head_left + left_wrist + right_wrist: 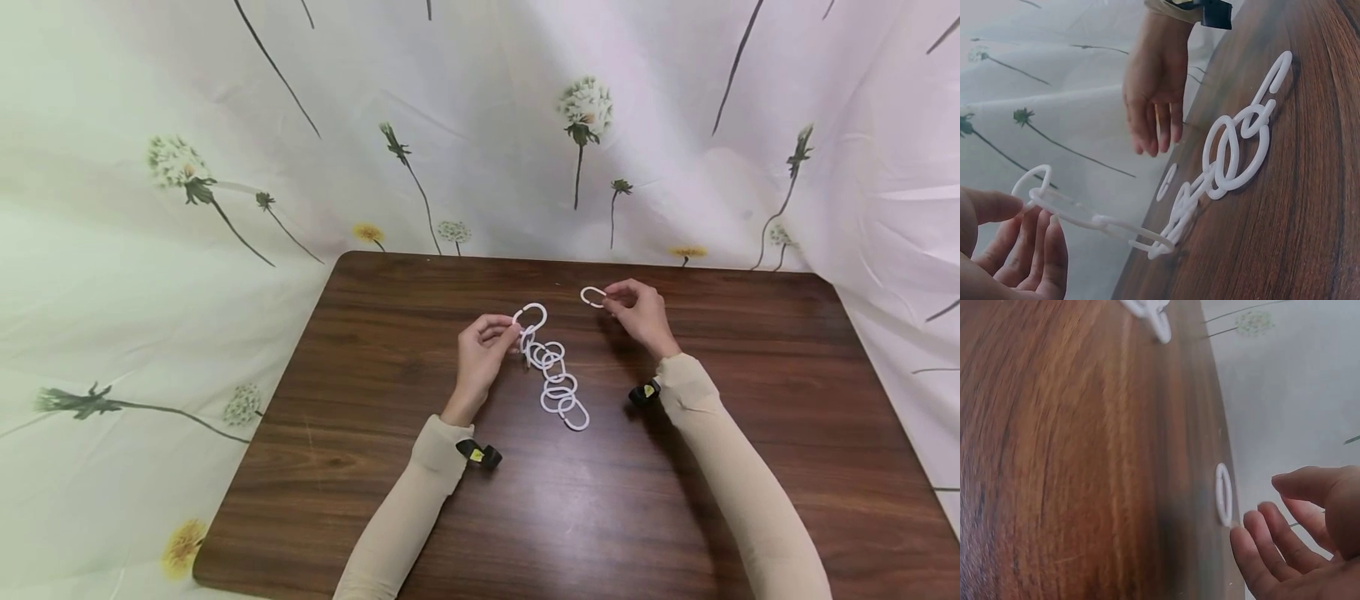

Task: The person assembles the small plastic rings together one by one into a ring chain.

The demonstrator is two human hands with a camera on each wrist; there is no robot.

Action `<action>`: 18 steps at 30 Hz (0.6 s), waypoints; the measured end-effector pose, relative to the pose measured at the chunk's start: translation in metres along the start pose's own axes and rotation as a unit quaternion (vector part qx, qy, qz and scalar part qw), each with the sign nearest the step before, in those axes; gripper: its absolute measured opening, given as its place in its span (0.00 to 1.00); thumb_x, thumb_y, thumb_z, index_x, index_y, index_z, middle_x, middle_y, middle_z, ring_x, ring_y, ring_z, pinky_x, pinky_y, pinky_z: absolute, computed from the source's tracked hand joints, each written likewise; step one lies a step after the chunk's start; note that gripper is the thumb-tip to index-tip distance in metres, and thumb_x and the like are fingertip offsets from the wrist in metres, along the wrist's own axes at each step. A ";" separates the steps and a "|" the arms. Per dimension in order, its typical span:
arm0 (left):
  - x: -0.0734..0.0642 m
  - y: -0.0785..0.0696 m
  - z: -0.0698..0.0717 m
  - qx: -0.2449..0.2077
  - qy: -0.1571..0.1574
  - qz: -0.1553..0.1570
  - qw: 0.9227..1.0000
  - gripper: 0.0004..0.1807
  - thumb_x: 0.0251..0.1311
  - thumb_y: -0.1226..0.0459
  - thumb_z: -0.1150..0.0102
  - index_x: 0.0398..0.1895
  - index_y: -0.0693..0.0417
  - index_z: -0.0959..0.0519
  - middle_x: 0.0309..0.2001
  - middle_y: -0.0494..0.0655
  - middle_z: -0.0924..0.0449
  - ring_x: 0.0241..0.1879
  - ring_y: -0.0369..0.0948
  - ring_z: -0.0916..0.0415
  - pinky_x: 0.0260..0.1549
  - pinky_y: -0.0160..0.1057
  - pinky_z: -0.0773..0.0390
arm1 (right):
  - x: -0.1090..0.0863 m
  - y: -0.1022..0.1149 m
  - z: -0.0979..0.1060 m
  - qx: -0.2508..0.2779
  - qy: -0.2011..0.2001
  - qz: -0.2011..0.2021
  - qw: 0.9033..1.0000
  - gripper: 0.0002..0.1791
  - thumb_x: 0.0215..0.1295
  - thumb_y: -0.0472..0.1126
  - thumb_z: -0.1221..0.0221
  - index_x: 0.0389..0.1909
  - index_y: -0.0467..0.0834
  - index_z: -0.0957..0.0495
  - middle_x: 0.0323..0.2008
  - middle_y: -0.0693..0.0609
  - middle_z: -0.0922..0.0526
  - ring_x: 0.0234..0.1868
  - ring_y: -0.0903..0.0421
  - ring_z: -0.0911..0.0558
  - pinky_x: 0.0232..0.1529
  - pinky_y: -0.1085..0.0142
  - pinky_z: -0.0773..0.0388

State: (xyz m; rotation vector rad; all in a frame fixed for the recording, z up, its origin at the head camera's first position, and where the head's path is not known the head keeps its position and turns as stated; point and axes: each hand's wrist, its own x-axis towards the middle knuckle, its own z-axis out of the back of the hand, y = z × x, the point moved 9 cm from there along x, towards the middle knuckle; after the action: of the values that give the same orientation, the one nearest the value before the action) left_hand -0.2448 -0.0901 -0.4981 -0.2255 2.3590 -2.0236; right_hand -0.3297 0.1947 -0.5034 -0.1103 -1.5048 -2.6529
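My left hand (483, 346) pinches the end link (1038, 170) of a white plastic chain between thumb and fingers, raised above the table. From there the chain (576, 429) droops to the wood, where the rest of its several oval links lie bunched toward me. Farther back, a single loose white link (1219, 494) lies on the table, apart from the chain. Over it reaches my right hand (641, 317), its fingertips right at the link's near end; the right wrist view shows thumb and fingers spread with nothing between them.
The brown wooden table (360, 400) has its far edge just behind the loose link. A pale curtain (487, 150) printed with dandelions hangs behind and at both sides. Black bands (480, 454) sit at both wrists.
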 end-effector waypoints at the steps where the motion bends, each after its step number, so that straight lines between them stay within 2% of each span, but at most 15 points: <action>1: 0.000 0.000 0.000 0.000 -0.001 0.001 1.000 0.09 0.64 0.75 0.33 0.44 0.74 0.19 0.35 0.58 0.12 0.30 0.36 0.15 0.35 0.43 0.07 | 0.000 -0.002 0.000 -0.009 -0.001 -0.004 1.000 0.14 0.68 0.33 0.34 0.52 0.32 0.18 0.47 0.33 0.12 0.36 0.63 0.16 0.33 0.85 0.24; 5: -0.001 0.000 0.002 0.003 -0.003 0.000 1.000 0.09 0.63 0.75 0.33 0.44 0.74 0.19 0.34 0.59 0.12 0.30 0.38 0.15 0.38 0.49 0.07 | 0.001 -0.010 -0.001 -0.024 -0.002 -0.024 0.999 0.16 0.66 0.34 0.32 0.53 0.33 0.18 0.49 0.34 0.12 0.41 0.51 0.13 0.36 0.86 0.28; 8: -0.001 0.000 0.002 0.009 -0.004 -0.002 1.000 0.09 0.64 0.75 0.33 0.44 0.73 0.19 0.35 0.59 0.12 0.32 0.45 0.14 0.39 0.54 0.08 | 0.002 -0.015 -0.002 -0.022 -0.001 -0.035 0.999 0.18 0.66 0.33 0.32 0.54 0.32 0.19 0.50 0.32 0.13 0.47 0.42 0.12 0.37 0.86 0.30; 9: -0.001 0.000 0.002 0.011 -0.003 -0.002 1.000 0.09 0.64 0.74 0.33 0.44 0.72 0.18 0.35 0.59 0.12 0.33 0.49 0.13 0.40 0.56 0.08 | 0.002 -0.017 -0.003 -0.021 0.000 -0.037 0.999 0.18 0.66 0.33 0.32 0.55 0.31 0.19 0.51 0.32 0.13 0.49 0.40 0.12 0.37 0.87 0.30; 11: -0.001 -0.001 0.003 0.012 -0.001 -0.003 1.000 0.09 0.64 0.74 0.33 0.44 0.72 0.18 0.35 0.60 0.12 0.34 0.51 0.13 0.39 0.54 0.08 | 0.004 -0.019 -0.004 -0.021 0.002 -0.039 0.999 0.19 0.66 0.34 0.32 0.55 0.31 0.19 0.51 0.32 0.13 0.50 0.38 0.13 0.38 0.87 0.31; 14: -0.001 0.000 0.003 0.012 -0.001 -0.001 1.000 0.09 0.64 0.74 0.33 0.45 0.72 0.18 0.36 0.60 0.12 0.33 0.49 0.13 0.38 0.51 0.07 | 0.007 -0.022 -0.006 -0.024 0.003 -0.042 0.999 0.20 0.66 0.34 0.32 0.56 0.31 0.20 0.52 0.32 0.14 0.51 0.39 0.13 0.39 0.87 0.31; 16: -0.001 0.001 0.004 0.009 -0.001 0.001 1.000 0.09 0.64 0.74 0.32 0.45 0.72 0.19 0.36 0.61 0.12 0.32 0.42 0.14 0.37 0.47 0.07 | 0.009 -0.023 -0.008 -0.024 0.002 -0.046 0.999 0.21 0.66 0.35 0.31 0.57 0.31 0.20 0.52 0.32 0.14 0.51 0.40 0.14 0.39 0.87 0.31; 18: -0.001 0.001 0.005 0.007 -0.003 0.003 1.000 0.10 0.64 0.74 0.32 0.45 0.73 0.19 0.36 0.62 0.12 0.31 0.40 0.15 0.37 0.45 0.07 | 0.012 -0.024 -0.010 -0.025 0.001 -0.049 0.998 0.22 0.65 0.35 0.31 0.57 0.31 0.20 0.52 0.32 0.13 0.50 0.42 0.14 0.38 0.87 0.31</action>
State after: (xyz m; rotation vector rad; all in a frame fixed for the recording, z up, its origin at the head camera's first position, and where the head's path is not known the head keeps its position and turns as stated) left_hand -0.2429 -0.0945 -0.5002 -0.2234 2.3390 -2.0318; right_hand -0.3442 0.1982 -0.5274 -0.0390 -1.4795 -2.7664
